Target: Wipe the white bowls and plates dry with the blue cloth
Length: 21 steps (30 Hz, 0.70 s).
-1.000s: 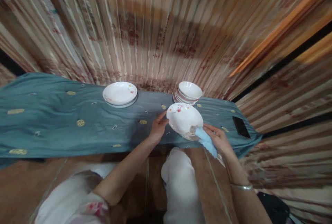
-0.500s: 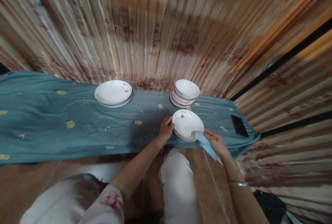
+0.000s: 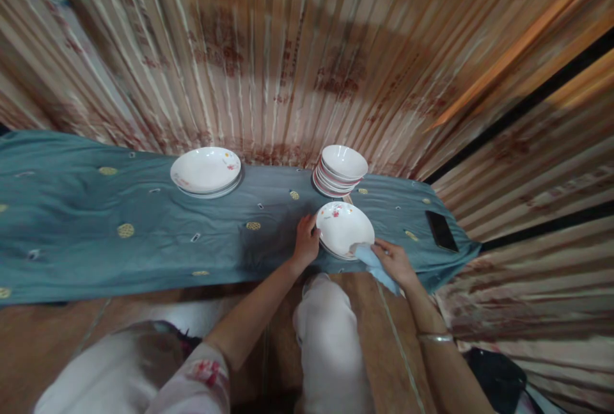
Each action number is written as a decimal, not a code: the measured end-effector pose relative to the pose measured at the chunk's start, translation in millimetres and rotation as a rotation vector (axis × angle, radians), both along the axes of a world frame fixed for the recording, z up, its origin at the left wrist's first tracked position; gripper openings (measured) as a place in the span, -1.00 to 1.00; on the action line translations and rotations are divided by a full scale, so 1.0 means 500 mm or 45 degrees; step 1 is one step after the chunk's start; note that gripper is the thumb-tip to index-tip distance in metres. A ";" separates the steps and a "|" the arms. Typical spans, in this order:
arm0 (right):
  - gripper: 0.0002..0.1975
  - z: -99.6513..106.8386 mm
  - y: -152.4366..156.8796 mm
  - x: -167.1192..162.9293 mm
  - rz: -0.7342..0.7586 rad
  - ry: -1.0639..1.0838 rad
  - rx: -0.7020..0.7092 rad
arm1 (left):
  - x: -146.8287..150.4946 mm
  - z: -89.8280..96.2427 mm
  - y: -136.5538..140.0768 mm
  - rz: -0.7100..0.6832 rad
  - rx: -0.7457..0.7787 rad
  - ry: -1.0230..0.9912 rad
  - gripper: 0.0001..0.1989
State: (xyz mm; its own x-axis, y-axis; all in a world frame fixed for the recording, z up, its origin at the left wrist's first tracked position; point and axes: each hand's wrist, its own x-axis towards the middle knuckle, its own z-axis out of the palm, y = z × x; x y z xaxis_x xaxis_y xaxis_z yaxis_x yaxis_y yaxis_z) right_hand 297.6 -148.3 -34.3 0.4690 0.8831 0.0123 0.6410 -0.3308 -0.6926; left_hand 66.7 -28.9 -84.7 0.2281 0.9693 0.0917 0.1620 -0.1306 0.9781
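Note:
A white plate (image 3: 344, 227) with a small floral print lies on top of a short stack near the cloth's front edge. My left hand (image 3: 306, 241) grips its left rim, thumb over the edge and fingers around the outside. At the lower right of the rim, my right hand (image 3: 392, 260) is closed on a light blue cloth (image 3: 371, 259). One end of this cloth lies against the plate's rim, and the rest hangs below my fingers. Right behind the plate stands a stack of white bowls (image 3: 343, 163) with reddish bands.
Another stack of white plates (image 3: 206, 169) sits to the left on the green tablecloth (image 3: 158, 235). A dark phone (image 3: 442, 231) lies toward the right end. Pleated curtains (image 3: 268, 49) hang close behind the table. My knee (image 3: 330, 331) is just below the front edge.
Both hands keep their hold on the plate and the blue cloth, with the cloth still at the lower right rim. The whole view has shifted slightly.

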 end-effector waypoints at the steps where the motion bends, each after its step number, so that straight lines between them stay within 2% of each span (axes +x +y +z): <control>1: -0.48 0.001 0.001 -0.002 0.001 -0.032 -0.002 | 0.000 -0.004 -0.002 0.006 0.019 0.005 -0.50; 7: -0.58 0.007 0.004 -0.009 0.038 -0.159 -0.051 | -0.003 -0.012 0.000 -0.063 0.095 0.057 -0.49; 13: -0.54 0.035 -0.011 -0.025 -0.032 -0.365 -0.128 | -0.018 -0.002 -0.010 -0.049 0.002 -0.048 -0.45; 17: -0.53 0.088 -0.021 -0.079 -0.055 -0.487 -0.049 | -0.077 0.010 -0.018 -0.010 -0.014 -0.085 -0.37; 21: -0.53 0.134 0.009 -0.187 0.181 -0.310 0.133 | -0.173 0.024 -0.010 0.135 -0.024 -0.137 -0.35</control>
State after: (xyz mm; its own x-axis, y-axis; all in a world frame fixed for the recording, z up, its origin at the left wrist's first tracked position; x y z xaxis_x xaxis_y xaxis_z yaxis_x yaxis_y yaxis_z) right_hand 204.0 -143.9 32.7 0.3127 0.9278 0.2034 0.8272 -0.1608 -0.5384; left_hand -19.8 -34.1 -72.7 0.1146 0.9892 0.0916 0.0682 -0.0998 0.9927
